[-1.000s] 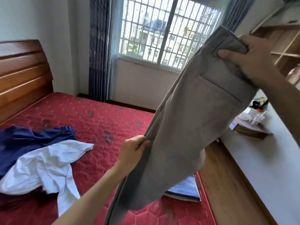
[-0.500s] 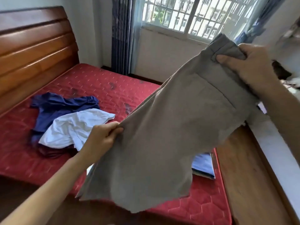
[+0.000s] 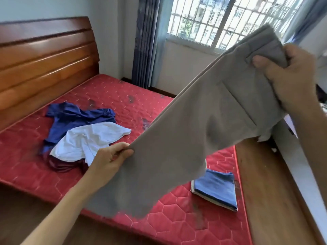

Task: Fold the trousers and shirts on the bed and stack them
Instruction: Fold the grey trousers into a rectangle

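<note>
Grey trousers (image 3: 185, 138) held in the air across centre frame over the red bed (image 3: 123, 106), right hand (image 3: 290, 76) gripping the waistband at upper right, left hand (image 3: 109, 160) pinching the leg edge lower centre; crumpled blue shirt (image 3: 74, 117) and white shirt (image 3: 88, 140) at left, folded blue stack (image 3: 217, 188) at lower right.

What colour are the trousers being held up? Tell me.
Light grey-beige, plain, seen in the head view: the trousers hang between the left hand and right hand.
</note>
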Tool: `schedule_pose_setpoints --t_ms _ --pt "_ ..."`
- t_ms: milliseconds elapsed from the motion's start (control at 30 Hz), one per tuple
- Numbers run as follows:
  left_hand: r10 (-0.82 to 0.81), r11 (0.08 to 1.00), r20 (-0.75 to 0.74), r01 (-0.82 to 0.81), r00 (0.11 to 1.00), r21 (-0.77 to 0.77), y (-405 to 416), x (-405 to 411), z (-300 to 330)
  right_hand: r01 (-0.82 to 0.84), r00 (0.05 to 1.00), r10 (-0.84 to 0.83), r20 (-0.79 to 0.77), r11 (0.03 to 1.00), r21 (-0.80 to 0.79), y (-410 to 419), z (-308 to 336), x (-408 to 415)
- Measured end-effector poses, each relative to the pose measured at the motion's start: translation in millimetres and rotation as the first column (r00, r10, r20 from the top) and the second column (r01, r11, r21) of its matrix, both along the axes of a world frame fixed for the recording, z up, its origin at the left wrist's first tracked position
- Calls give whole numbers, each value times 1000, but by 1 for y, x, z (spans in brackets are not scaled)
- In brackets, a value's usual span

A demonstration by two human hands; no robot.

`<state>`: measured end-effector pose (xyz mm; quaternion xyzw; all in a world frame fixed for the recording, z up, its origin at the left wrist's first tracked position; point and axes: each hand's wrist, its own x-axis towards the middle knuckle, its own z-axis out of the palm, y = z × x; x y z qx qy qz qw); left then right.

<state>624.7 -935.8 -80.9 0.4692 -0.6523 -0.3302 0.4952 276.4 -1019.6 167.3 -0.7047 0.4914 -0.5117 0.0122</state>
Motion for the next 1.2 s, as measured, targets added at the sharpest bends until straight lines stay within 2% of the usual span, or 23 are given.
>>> schedule_pose_setpoints --t_ms 100,200,267,367,467,567,700,800,933,1033,1100,1200 --pt "-63 998 54 62 997 14 1 3 -6 -27 1000 27 -13 1000 13 1 -3 3" --pt "-134 983 53 126 990 132 13 2 -17 -32 998 35 -55 998 63 7 -11 10" --pt "-136 979 45 127 990 159 24 2 -24 -33 996 41 -85 995 94 13 -17 16" --pt "-131 967 -24 133 991 216 40 8 -17 -42 992 56 -111 991 123 16 -19 21" --pt "-237 926 -155 272 959 264 63 21 5 -77 994 89 -58 981 176 23 -10 24" --pt "-357 888 -187 395 915 236 78 38 30 -119 992 122 4 961 248 25 -1 31" --pt "-279 909 -273 345 921 235 68 44 25 -153 988 148 40 936 316 1 -13 35" --pt "-128 903 -296 234 947 359 39 34 -32 -139 988 154 -8 912 387 -38 -66 31" --pt "90 804 -248 76 965 590 -22 17 -155 -2 987 83 -141 866 500 -101 -189 34" --pt "160 696 -163 6 974 718 -77 2 -254 82 972 58 -226 823 562 -162 -291 38" --pt "179 624 -116 -22 977 781 -114 -9 -319 70 967 98 -236 786 614 -211 -362 39" --pt "219 566 -20 -110 975 817 -172 -20 -400 48 971 129 -202 723 689 -287 -463 34"
